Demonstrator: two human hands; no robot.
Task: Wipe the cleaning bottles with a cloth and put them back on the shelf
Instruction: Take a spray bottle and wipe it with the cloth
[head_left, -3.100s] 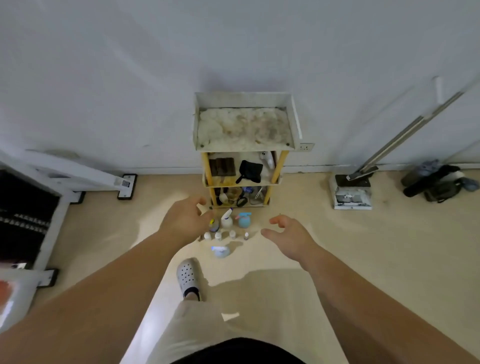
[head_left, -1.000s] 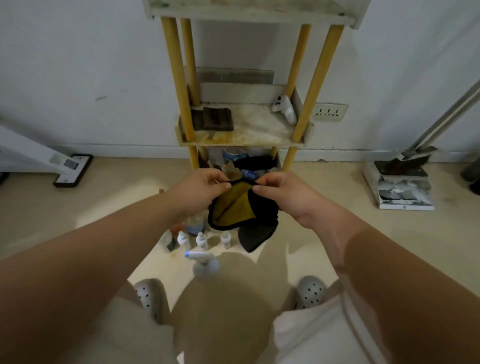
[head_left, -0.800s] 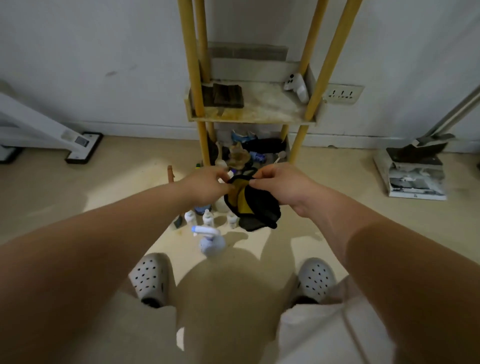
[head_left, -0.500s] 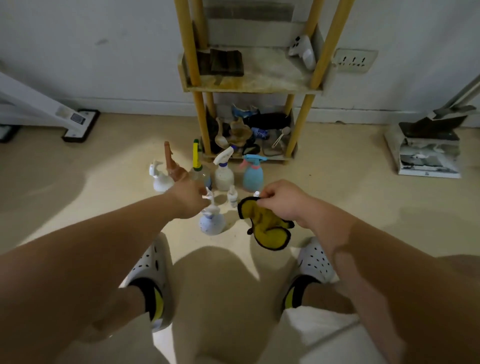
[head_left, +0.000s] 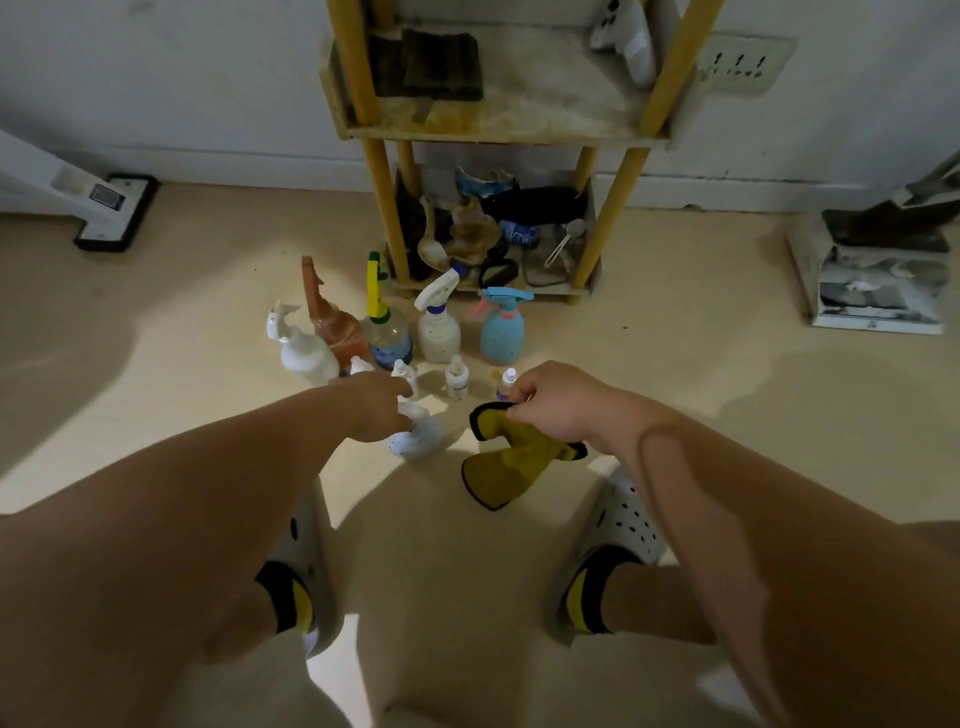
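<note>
My right hand (head_left: 558, 405) pinches a yellow cloth with a black edge (head_left: 511, 462), which hangs down to the floor. My left hand (head_left: 371, 410) curls round the top of a pale spray bottle (head_left: 421, 441) standing on the floor between my feet. Behind it stand several bottles: a white one (head_left: 306, 356), a brown one (head_left: 332, 325), a clear one with a yellow nozzle (head_left: 387, 332), a white sprayer (head_left: 439, 332) and a blue sprayer (head_left: 501, 335). Small white bottles (head_left: 457, 376) stand in front of them. The yellow-legged shelf (head_left: 498, 124) rises behind.
The shelf's bottom level (head_left: 582, 288) is packed with spoons, cloths and other clutter. A wall socket (head_left: 743, 62) sits right of the shelf. A white box with a dark tool (head_left: 878, 280) lies at the right, a white stand's foot (head_left: 111, 208) at the left. My white clogs (head_left: 618, 525) flank the spot.
I have crouched lower toward the floor. My left hand let go of the cloth and came down onto the pale spray bottle; my right hand lowered the cloth beside it.
</note>
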